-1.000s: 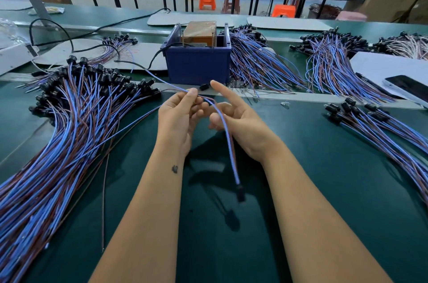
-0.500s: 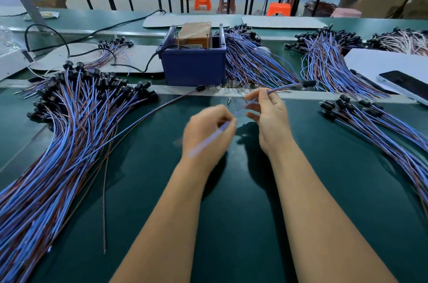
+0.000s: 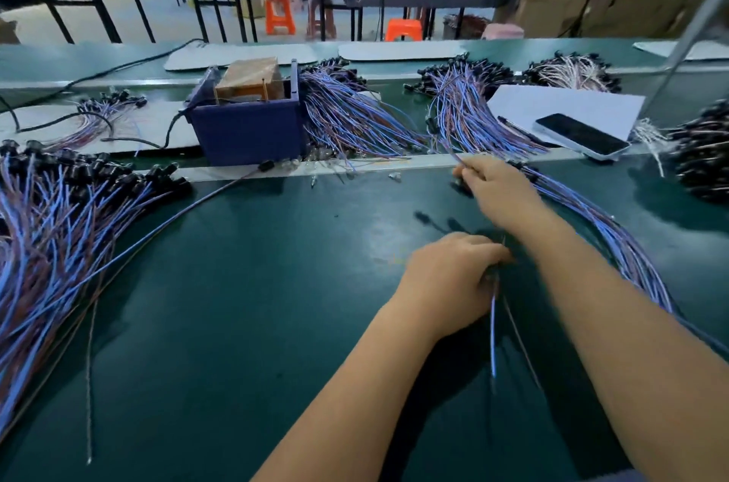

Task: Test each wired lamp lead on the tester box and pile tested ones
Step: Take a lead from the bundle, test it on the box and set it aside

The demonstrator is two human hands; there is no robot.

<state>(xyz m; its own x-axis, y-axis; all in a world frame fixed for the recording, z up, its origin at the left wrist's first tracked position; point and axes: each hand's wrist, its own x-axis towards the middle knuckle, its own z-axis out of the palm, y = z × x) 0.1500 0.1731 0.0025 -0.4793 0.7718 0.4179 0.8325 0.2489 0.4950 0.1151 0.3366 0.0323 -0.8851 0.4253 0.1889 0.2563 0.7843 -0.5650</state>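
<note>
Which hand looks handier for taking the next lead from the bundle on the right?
The right hand. It is already at the black-capped end of the right bundle, fingers pinching there. The left hand sits nearer the body, gripping a thin blue lead.

The left hand gripped a thin blue-and-brown lamp lead near the green bench's middle. Just right of that grip lay a long wire pile, the right hand apparently on its far end. Far left lay a larger wire heap; behind-left stood the square blue plastic tester box.
</note>
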